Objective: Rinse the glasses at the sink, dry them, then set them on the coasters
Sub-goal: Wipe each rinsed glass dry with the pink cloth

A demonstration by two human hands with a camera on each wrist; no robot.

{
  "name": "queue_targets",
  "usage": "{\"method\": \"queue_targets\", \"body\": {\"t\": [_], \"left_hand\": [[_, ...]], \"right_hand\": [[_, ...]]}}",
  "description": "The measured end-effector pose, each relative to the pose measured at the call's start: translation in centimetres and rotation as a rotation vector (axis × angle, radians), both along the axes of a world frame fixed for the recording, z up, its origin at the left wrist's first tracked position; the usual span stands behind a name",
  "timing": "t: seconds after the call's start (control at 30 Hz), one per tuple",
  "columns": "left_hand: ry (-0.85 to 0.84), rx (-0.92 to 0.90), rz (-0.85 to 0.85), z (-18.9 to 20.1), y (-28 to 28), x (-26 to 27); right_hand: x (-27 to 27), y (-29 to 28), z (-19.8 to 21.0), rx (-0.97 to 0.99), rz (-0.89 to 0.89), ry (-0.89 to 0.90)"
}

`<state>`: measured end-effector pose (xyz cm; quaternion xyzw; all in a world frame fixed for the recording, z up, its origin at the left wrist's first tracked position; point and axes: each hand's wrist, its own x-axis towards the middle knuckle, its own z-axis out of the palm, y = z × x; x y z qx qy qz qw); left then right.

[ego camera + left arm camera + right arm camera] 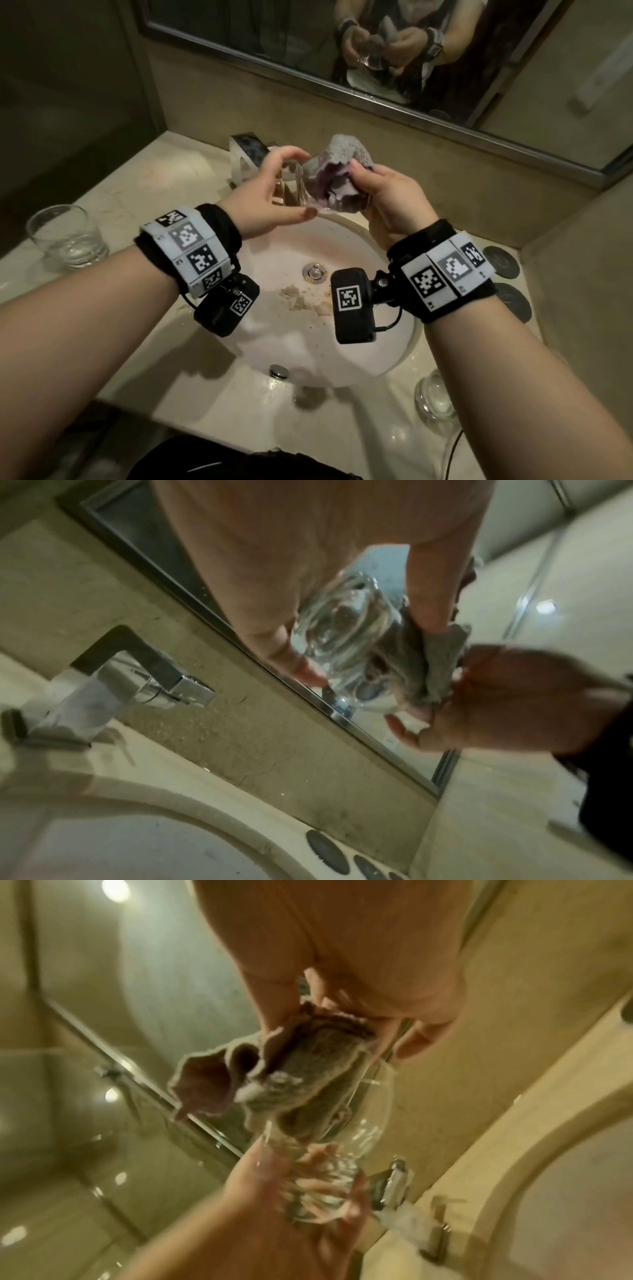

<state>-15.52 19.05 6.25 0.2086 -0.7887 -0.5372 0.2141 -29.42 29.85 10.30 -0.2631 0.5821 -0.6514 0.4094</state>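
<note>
Drying step rn imo: my left hand (270,202) is curled round the base of a glass (294,186) held sideways over the sink (404,349), while my right hand (390,202) pinches the cloth (337,171) stuffed in its mouth. Clear, thick-bottomed glass. Next: twist cloth round inside w/o slipping, then coasters (500,262).
</note>
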Motion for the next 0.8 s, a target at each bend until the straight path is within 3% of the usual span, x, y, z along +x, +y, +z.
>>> {"method": "queue_targets", "body": {"t": [0.07,0.17,0.27,0.37,0.47,0.6,0.63,0.7,0.8], "left_hand": [[0.024,0.061,0.043,0.2,0.2,-0.1],[0.063,0.471,0.030,0.9,0.3,-0.4],[-0.052,0.636,0.017,1.2,0.1,-0.7],[-0.156,0.638,-0.009,1.3,0.6,-0.9],[-0.101,0.565,0.000,1.2,0.4,-1.2],[-0.066,-0.029,-0.006,0.7,-0.3,-0.5],[-0.049,-0.083,0.005,0.7,-0.1,-0.4],[0.004,0.053,0.035,0.9,0.2,-0.6],[0.098,0.491,0.014,1.4,0.7,-1.0]], "right_hand": [[0.1,0.1,0.3,-0.019,0.025,0.018],[-0.2,0.9,0.5,-0.052,0.133,0.158],[-0.2,1.3,0.4,-0.044,0.216,0.278],[-0.2,0.8,0.7,-0.054,0.109,0.210],[-0.5,0.2,0.5,-0.034,0.011,0.057],[-0.4,0.2,0.4,-0.006,-0.008,-0.132],[-0.5,0.3,0.5,-0.009,0.014,-0.119],[-0.7,0.5,0.6,-0.027,0.063,-0.034],[-0.7,1.3,0.9,-0.083,0.128,0.143]]}}
